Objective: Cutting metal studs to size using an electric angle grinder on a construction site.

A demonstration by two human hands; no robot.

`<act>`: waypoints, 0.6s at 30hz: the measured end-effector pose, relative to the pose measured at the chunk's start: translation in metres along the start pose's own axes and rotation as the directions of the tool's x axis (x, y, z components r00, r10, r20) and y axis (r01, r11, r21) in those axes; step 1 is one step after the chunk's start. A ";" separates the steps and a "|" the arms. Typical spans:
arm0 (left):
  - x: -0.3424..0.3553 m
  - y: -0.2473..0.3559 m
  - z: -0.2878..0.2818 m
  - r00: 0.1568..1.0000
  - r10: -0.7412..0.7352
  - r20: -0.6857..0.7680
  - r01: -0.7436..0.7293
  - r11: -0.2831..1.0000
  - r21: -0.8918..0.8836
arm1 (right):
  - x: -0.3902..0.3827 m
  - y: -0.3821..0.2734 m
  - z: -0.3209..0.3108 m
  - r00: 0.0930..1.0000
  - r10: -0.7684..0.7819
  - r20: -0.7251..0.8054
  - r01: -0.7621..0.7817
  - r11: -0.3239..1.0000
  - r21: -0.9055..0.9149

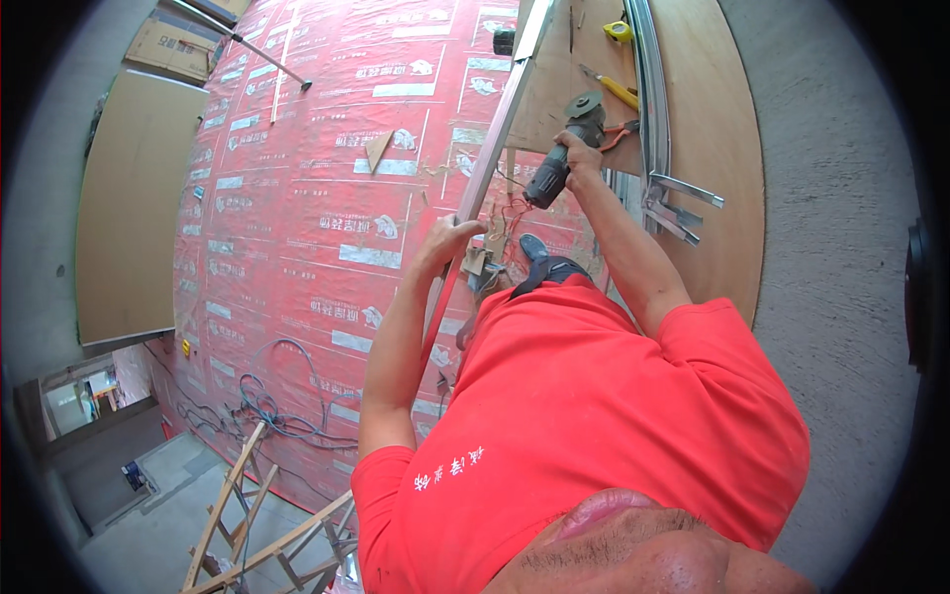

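Note:
My left hand (450,241) is wrapped round a long silvery metal channel (502,137), which slants from the far edge of the view down past my left side. In my right hand (582,160) is a dark angle grinder (549,180), gripped by its body. Its cutting disc (584,103) points away from me, right of the channel and apart from it. Whether the disc is spinning I cannot tell. Just past the grinder, on a wooden board, lie red-handled pliers (621,134) and a yellow utility knife (619,91).
Bundled metal channels (653,99) lie along the plywood (717,148) at right, near a yellow tape measure (618,32). Red printed sheeting (327,188) covers the floor, with a triangular wood offcut (378,150) and coiled cables (262,401). A wooden trestle (237,495) stands lower left.

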State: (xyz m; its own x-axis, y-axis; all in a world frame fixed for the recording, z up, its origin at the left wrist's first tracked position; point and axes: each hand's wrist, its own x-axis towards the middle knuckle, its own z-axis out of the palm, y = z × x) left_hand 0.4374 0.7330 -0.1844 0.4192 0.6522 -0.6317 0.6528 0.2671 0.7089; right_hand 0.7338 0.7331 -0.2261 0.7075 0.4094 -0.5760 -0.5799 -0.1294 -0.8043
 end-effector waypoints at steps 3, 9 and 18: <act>0.006 -0.003 0.008 0.990 0.137 -0.019 -0.133 0.981 0.144 | 0.014 -0.010 -0.007 0.999 -0.004 0.033 0.002 0.999 0.054; 0.056 0.006 0.031 0.975 0.092 -0.204 -0.002 0.914 0.405 | 0.020 -0.036 -0.016 0.998 -0.064 0.022 0.062 0.996 0.071; 0.183 0.040 0.056 0.945 0.182 -0.271 -0.050 0.901 0.431 | 0.029 -0.074 -0.040 0.991 -0.011 0.130 -0.001 0.996 0.093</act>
State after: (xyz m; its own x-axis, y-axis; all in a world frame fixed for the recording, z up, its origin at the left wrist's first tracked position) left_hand 0.5756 0.8228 -0.2893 0.3442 0.8573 -0.3828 0.8390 -0.0978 0.5353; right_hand 0.8138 0.7191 -0.1890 0.6554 0.5245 -0.5434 -0.6160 -0.0450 -0.7865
